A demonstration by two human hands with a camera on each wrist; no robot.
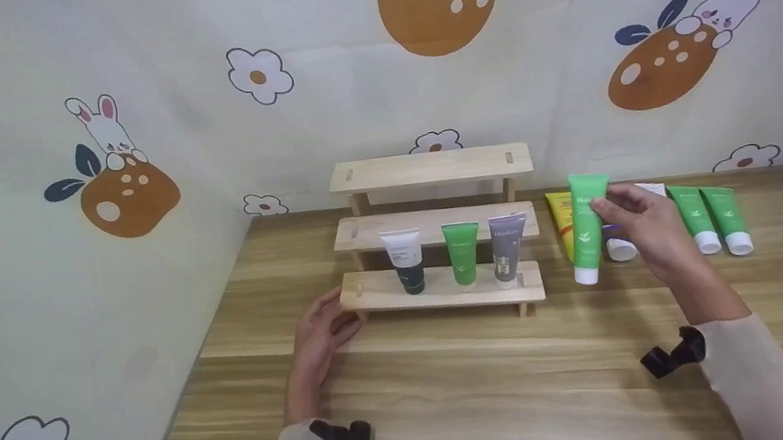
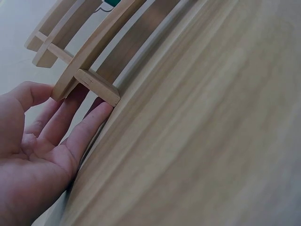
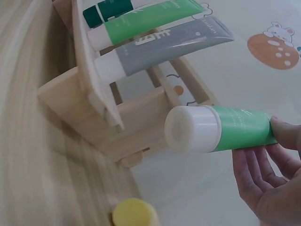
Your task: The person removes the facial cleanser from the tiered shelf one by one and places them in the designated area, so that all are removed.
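The right hand point(image 1: 648, 228) has its fingers clamped on a light green squeeze tube with a white cap point(image 1: 587, 243), thumb on the front face and the other fingers behind. The tube is clear of the tabletop point(image 1: 459, 385), just right of a three-step pale wooden rack point(image 1: 364, 232), nearly upright with its cap down. The grip sits toward the flat crimped end, which probably serves to leave the cap unobstructed.

The left hand point(image 1: 320, 335) has its thumb and fingers clamped around the left end of the lowest step, thumb at the plank's edge, other fingers beneath and by the leg. This hold seems meant to steady the rack.

On that lowest step, a white tube with a dark lower part point(image 1: 406, 260), a small green tube point(image 1: 463, 252) and a grey tube point(image 1: 508, 246) stand on their caps, likely because the caps make flat bases and the labels face the person.

Right of the rack, a yellow tube point(image 1: 557, 217), a white-capped tube with a purple band point(image 1: 621, 248) and two slim green tubes point(image 1: 694, 219) lie on the tabletop, caps toward the person, perhaps for easy reach. The right hand and its tube partly hide the first two.
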